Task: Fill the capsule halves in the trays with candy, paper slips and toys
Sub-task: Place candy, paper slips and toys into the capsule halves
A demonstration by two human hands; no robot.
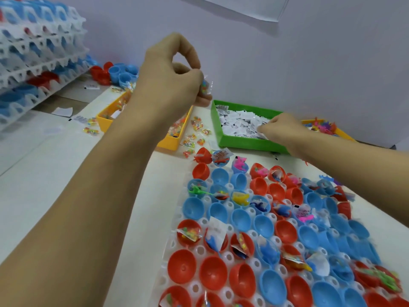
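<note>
Tray (200, 251) of capsule halves (183, 267) sits front right on the table, approx half filled by my count, maybe less. Filled ones hold some mix of candy pkt, paper slip, toy, e.g. the red half w/ a candy pkt (189, 233) at the tray's left edge and several in the rows above it. Plenty are bare: the big red halves in the near rows, a run of blue ones mid-tray, a few red ones near the top (far right side is blurred, can't count there).

Left hand (174, 78) is raised above the yellow bin (170, 142), fingers curled round a small candy pkt (204, 86), so candy for the next half is in hand. Right hand (281, 129) is down in the green bin (250, 142), fingertips pinching at the paper slips (239, 120); looks like it has one but hard to be sure. Toys (321, 126) wait in the far-right yellow bin, just behind that hand.

Loose candy pkts lie scattered btwn the two bins. Stacked trays (42, 52) at back left hold more halves, whether those are filled I can't tell
</note>
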